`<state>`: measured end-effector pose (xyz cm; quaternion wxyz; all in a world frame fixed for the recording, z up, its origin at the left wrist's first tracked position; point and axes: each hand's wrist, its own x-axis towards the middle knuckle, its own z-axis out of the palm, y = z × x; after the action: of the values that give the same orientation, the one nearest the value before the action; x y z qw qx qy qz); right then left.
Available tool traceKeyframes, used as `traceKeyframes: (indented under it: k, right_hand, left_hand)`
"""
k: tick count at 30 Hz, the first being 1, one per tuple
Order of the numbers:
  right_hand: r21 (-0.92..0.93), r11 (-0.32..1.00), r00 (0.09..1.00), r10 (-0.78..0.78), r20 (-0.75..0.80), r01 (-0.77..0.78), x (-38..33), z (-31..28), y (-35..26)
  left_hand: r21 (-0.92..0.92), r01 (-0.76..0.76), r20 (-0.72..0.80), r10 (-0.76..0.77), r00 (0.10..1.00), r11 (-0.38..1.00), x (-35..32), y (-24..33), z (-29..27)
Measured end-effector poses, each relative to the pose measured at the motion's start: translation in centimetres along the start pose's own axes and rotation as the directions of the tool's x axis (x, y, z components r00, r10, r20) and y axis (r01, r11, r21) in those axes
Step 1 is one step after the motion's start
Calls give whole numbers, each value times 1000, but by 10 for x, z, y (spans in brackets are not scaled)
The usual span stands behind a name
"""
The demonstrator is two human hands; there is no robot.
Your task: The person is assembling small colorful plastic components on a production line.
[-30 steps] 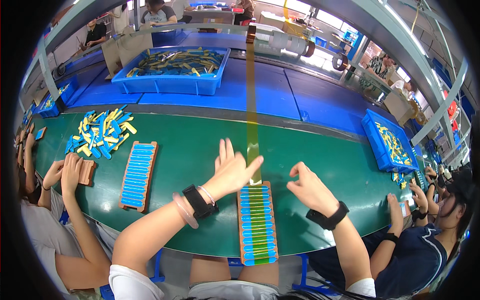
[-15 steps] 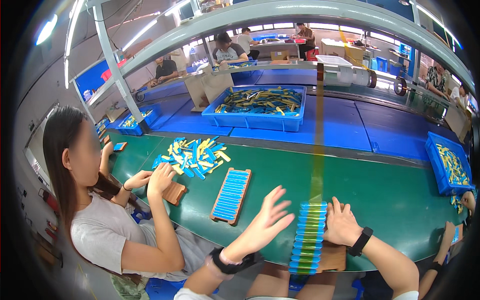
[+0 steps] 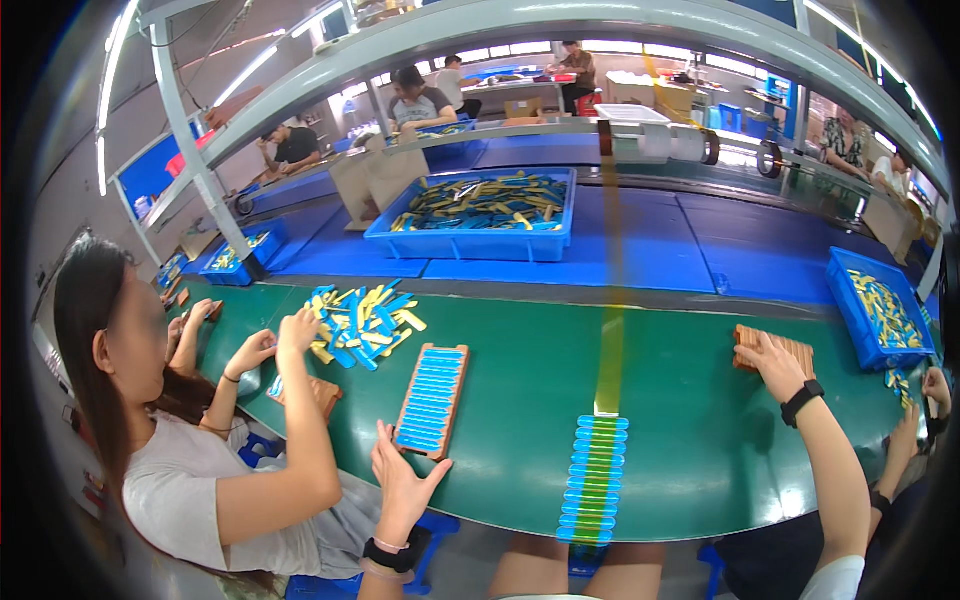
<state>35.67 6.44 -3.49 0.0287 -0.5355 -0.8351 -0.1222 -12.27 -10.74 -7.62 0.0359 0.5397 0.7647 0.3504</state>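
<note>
My left hand (image 3: pixel 402 488) is at the near end of a wooden rack (image 3: pixel 462 385). Its thumb and fingers are spread around that end, and whether they touch the wood I cannot tell. Blue strips (image 3: pixel 432 395) lie side by side across this rack. Off to the right, my right hand (image 3: pixel 772 362) grips a second wooden rack (image 3: pixel 800 352), grooved and without strips, on the green table. Between my hands a row of blue strips (image 3: pixel 578 480) lies at the table's near edge, with yellow translucent tape (image 3: pixel 602 465) running along its middle.
The tape rises past the row to a roller (image 3: pixel 606 138) overhead. Loose blue and yellow strips (image 3: pixel 365 325) are heaped at the left, where a co-worker (image 3: pixel 190 440) handles another rack. Blue bins (image 3: pixel 480 245) of strips stand on the far side and at the right (image 3: pixel 862 350).
My right hand has carried the bare wooden rack from beside the taped row to the right. The left hand has moved left to the filled rack. The view has shifted slightly.
</note>
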Motion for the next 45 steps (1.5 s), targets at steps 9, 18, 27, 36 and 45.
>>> traceKeyframes:
  k: [9,18,27,36,45]
  right_hand:
    - [363,930,999,51,18,-54,24,-14,-131]
    - [940,8,929,-152,337,-340,30,-6,-182]
    - [796,-587,951,139,275,-144,-13,-87,-169]
    - [859,-456,901,231,367,-233,-100,-66,-211]
    - [826,-304,835,142,532,-475,-154,-34,-239]
  left_hand:
    - [-135,-74,-64,65,996,988,9,-4,10]
    - [-93,-222,0,223,975,971,-20,44,34]
    - [-117,-271,88,281,956,956,-70,127,60]
    - [-106,-416,249,429,868,903,-52,93,50]
    - [-200,-357,302,404,863,912,-67,108,46]
